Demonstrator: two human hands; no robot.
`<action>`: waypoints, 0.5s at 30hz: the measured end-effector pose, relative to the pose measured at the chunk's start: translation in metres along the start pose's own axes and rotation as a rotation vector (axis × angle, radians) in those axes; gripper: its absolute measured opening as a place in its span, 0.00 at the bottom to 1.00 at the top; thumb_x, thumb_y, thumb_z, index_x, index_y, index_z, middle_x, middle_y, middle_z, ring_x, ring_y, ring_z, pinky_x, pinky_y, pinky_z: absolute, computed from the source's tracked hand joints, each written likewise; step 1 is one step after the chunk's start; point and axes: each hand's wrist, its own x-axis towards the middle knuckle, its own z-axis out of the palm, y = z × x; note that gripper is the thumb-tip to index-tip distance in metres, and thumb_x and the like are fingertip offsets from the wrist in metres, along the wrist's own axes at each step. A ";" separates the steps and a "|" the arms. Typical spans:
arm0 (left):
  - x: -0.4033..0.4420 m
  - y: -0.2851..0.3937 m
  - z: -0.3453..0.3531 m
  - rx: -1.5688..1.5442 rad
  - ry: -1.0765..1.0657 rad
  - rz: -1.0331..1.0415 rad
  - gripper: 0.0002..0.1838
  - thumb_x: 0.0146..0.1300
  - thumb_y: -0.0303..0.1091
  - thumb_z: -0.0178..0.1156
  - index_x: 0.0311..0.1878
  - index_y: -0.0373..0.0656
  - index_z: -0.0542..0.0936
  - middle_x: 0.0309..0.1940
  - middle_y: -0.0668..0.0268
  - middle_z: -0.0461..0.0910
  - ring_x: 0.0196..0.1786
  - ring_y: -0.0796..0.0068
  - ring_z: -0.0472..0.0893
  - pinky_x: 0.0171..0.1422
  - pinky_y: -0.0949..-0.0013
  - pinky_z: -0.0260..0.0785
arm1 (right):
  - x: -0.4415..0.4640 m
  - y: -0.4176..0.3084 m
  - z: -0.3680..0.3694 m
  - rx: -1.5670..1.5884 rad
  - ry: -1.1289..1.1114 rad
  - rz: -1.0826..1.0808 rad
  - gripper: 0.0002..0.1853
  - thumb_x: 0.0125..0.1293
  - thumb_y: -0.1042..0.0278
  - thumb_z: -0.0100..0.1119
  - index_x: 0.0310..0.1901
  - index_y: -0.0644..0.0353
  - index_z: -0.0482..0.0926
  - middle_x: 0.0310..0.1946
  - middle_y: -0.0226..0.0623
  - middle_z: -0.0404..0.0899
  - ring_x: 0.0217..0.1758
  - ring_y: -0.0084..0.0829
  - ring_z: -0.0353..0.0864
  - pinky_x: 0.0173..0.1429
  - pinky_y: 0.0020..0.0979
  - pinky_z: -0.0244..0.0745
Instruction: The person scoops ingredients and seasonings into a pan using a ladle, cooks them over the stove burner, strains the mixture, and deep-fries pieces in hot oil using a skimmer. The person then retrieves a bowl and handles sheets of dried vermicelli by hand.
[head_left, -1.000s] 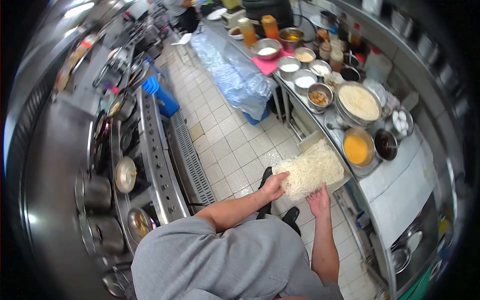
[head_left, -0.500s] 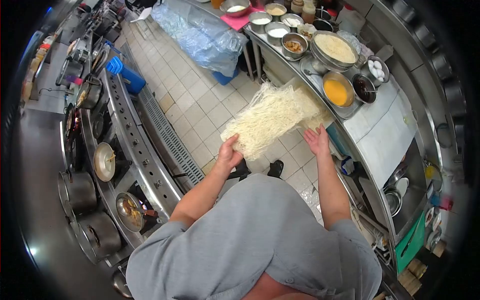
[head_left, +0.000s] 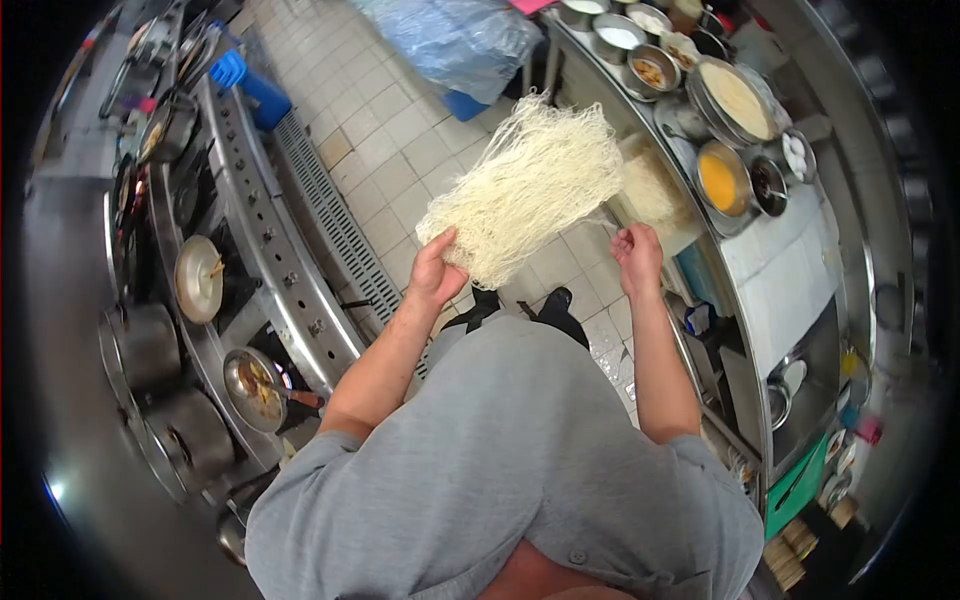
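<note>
A wide, flat mass of thin pale noodles (head_left: 530,185) hangs over the tiled floor, gripped at its lower left corner by my left hand (head_left: 438,270). My right hand (head_left: 638,255) is apart from that mass, its fingers curled, with what looks like a thin strand near the fingertips; whether it pinches the strand is too small to tell. Just above my right hand, an open container (head_left: 690,237) under the counter's edge holds more pale noodles (head_left: 650,190).
On the right counter stand a bowl of orange liquid (head_left: 718,182), a bowl of eggs (head_left: 797,155) and several bowls of ingredients. At left is a stove (head_left: 290,290) with pans and pots. A blue bin (head_left: 262,98) stands beyond it.
The noodles came out of the container, held by my left hand, and moved left and up. My right hand let go of them and its fingers have since curled.
</note>
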 end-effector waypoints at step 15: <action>-0.094 -0.084 0.072 0.405 0.199 0.670 0.28 0.72 0.32 0.62 0.71 0.35 0.67 0.65 0.57 0.75 0.67 0.65 0.75 0.73 0.59 0.67 | -0.097 -0.019 0.204 -0.440 -0.854 0.188 0.46 0.70 0.51 0.60 0.78 0.55 0.43 0.70 0.47 0.63 0.70 0.50 0.70 0.66 0.55 0.73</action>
